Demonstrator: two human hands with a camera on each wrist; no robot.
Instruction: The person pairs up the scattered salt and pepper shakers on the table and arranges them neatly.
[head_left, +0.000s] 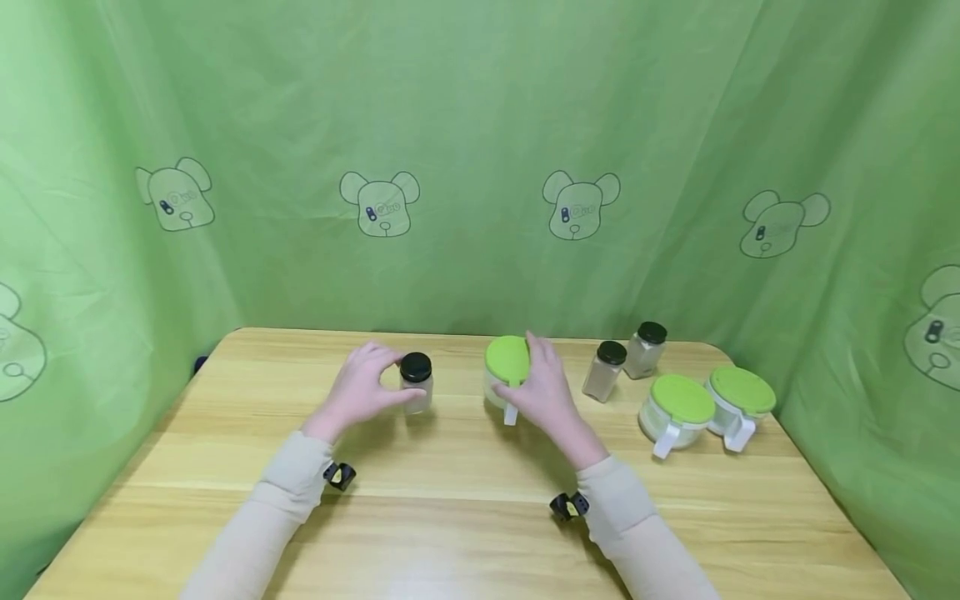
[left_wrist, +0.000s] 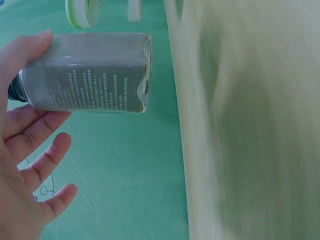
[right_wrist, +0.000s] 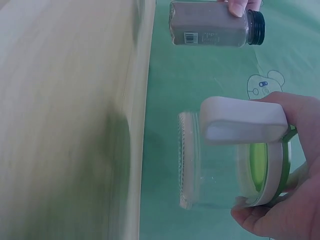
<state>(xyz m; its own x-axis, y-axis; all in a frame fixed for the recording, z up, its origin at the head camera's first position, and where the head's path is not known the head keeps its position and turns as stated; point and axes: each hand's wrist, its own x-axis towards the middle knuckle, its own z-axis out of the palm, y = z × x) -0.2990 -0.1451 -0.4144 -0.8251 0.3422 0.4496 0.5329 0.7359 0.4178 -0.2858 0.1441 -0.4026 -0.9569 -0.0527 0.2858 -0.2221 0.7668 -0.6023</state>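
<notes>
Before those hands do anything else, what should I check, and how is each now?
Left hand grips the transparent, flat-sided bottle with black round lid: ok.
Right hand grips the transparent round jar with green lid and white handle: ok.
Bottle and jar held above the wood-grain table: ok.
Bottle and jar apart from each other: ok.
Both lids on: ok.
Both lids fastened tight: cannot tell.
</notes>
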